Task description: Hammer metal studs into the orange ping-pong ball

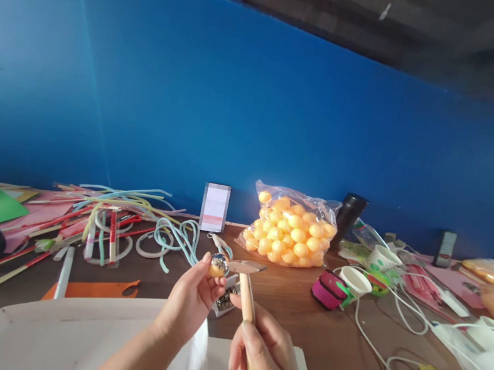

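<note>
A shiny silver metal ball (pixel 219 265) is pinched between the thumb and fingers of my left hand (pixel 189 295). My right hand (pixel 263 355) is wrapped round the wooden handle (pixel 248 300) of a hammer. The hammer's metal head (pixel 248 267) is level with the ball, right beside it; I cannot tell whether they touch. Behind and below my hands, a small box (pixel 225 299) of shiny metal pieces is partly hidden. Under my forearms lies a large white sheet or board (pixel 72 336).
A clear bag of orange balls (pixel 289 234) stands ahead, near a black bottle (pixel 349 222). Tangled tubes and sticks (pixel 116 219) lie left, with a phone (pixel 214 208) against the blue wall. Paper cups (pixel 355 282), a magenta roll (pixel 328 290) and white cables (pixel 392 364) lie right.
</note>
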`<state>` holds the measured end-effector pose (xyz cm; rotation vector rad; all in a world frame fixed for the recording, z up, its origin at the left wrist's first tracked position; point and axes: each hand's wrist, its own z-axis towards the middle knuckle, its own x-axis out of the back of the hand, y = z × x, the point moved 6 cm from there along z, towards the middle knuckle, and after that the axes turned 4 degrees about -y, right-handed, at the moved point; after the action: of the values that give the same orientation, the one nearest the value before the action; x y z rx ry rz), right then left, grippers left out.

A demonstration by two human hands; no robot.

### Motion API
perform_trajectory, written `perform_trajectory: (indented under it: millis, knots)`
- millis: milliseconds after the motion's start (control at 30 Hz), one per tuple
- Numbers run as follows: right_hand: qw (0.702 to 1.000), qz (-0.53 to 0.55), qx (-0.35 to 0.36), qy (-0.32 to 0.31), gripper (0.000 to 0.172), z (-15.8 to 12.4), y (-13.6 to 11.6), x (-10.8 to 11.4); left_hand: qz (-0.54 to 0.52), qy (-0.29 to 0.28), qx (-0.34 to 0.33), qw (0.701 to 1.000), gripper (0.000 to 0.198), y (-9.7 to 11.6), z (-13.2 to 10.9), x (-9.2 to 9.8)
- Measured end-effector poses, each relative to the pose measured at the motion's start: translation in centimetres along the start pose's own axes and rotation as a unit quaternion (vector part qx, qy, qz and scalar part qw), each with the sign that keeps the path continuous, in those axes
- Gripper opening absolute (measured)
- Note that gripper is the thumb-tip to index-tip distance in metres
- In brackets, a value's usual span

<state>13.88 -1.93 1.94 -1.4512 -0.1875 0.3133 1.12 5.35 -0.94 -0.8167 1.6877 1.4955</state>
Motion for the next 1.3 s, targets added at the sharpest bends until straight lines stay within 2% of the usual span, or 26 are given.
perform_trajectory:
  millis: [133,300,533,633,867,1033,1200,1300]
  knots:
    - [1.0,-0.006,0.004,-0.003,0.056,0.07,0.06,-0.13,0.009,0.008,0.009,1.0,0.014,-0.09,-0.02,0.17]
    - [0.999,-0.025,-0.033,-0.031,0.059,0.22,0.77,-0.56,0.036,-0.022,0.002,0.999,0.023,-0.19,0.05,0.04]
    - [1.0,-0.019,-0.015,-0.017,0.059,0.13,0.5,-0.36,0.049,-0.044,-0.014,0.998,0.026,-0.16,0.17,-0.05]
    - [0.999,-0.021,-0.036,-0.025,0.06,0.32,0.93,-0.37,0.039,-0.038,-0.021,0.998,0.025,0.05,0.14,-0.2]
    - [1.0,0.001,-0.017,0.009,0.058,0.11,0.55,0.28,0.034,-0.016,-0.026,0.999,0.018,0.24,-0.08,-0.29]
    - [1.0,-0.009,-0.011,-0.001,0.058,0.06,0.33,0.07,0.024,-0.012,-0.026,0.999,0.016,0.19,-0.03,-0.25]
    - [0.999,-0.012,-0.042,-0.032,0.058,0.23,0.91,-0.27,0.036,-0.034,-0.021,0.999,0.02,0.0,0.09,-0.22]
    - [0.999,-0.003,-0.029,-0.035,0.058,0.11,0.78,-0.17,0.038,-0.036,-0.02,0.998,0.022,-0.12,0.18,0.01]
